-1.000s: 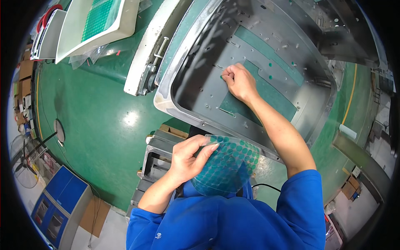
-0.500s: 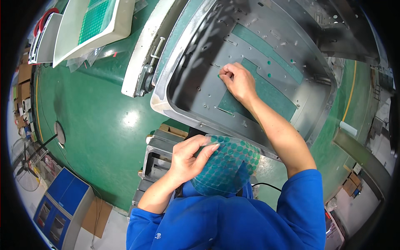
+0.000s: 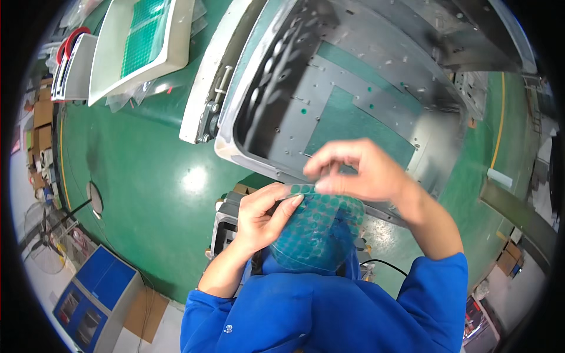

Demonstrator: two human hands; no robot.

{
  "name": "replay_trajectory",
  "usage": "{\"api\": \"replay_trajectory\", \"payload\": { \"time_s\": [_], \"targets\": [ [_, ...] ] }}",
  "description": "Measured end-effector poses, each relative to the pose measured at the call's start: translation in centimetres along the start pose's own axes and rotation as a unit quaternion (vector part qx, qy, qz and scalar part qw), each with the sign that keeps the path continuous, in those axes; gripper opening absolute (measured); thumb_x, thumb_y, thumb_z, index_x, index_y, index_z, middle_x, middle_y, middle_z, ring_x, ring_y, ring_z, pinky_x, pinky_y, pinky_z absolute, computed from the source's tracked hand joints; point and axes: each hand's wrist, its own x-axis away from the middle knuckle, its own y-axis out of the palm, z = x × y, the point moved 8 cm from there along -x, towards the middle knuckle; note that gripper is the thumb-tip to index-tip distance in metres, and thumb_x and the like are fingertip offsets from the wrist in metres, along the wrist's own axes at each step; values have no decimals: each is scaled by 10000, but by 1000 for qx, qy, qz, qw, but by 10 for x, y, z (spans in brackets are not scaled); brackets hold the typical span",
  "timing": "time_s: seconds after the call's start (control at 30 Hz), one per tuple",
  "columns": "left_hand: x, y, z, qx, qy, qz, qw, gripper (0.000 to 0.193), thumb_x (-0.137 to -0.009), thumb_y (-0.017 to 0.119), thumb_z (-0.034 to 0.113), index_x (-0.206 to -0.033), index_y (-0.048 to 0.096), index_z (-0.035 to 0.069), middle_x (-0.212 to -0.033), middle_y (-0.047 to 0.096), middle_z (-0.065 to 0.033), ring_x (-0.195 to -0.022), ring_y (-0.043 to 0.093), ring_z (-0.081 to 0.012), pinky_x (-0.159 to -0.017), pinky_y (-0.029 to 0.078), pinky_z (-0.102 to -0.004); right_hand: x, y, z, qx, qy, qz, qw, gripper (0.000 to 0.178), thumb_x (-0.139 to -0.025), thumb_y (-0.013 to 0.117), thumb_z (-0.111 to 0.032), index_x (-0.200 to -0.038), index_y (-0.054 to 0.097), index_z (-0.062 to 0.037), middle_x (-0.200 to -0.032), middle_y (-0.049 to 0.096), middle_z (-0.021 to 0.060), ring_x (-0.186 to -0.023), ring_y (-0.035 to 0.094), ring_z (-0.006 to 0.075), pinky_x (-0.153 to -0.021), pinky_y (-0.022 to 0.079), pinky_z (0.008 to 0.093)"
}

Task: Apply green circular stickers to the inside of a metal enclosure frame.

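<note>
My left hand (image 3: 262,215) holds a clear sheet covered with round green stickers (image 3: 318,232), curled against my blue jacket. My right hand (image 3: 359,170) hovers just over the sheet's top edge, thumb and fingertips pinched at a sticker there. Beyond both hands lies a large grey metal housing (image 3: 353,76), open toward me, with green panels and small holes on its inner floor.
A green floor (image 3: 147,159) spreads to the left. A white tray holding a green gridded sheet (image 3: 138,44) sits at the upper left. A blue cabinet (image 3: 97,297) stands at the lower left, cardboard boxes (image 3: 41,126) along the left rim. A grey metal box (image 3: 226,226) stands below the housing.
My right hand has pulled back out of the metal housing and come down to the sticker sheet. My left hand still holds the sheet in the same place.
</note>
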Motion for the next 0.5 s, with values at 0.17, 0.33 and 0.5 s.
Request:
{"api": "replay_trajectory", "payload": {
  "time_s": [0.17,0.33,0.5],
  "targets": [
    [-9,25,16,-34,11,-48,998,100,-768,609,5,-860,613,-33,-694,600,-88,-599,547,-118,-525,415,-222,39,-4,5,-80,71,92,990,129,-764,628,-38,-887,613,-1,-817,615,34,-723,548,76,-658,445,219],
    [-6,42,4,-37,-64,-76,994,83,-770,612,11,-845,618,-24,-682,602,-78,-567,536,-97,-495,405,-217,67,-15,10,-53,56,178,981,86,-766,619,-46,-845,610,-13,-775,614,35,-690,554,78,-636,443,220],
    [-7,51,-2,-21,-74,-68,995,72,-762,629,24,-823,619,-14,-652,596,-58,-553,521,-73,-477,386,-191,80,-16,3,66,-21,230,971,67,-781,600,-25,-834,564,-5,-806,612,55,-701,552,92,-655,447,229]
  ]
}}
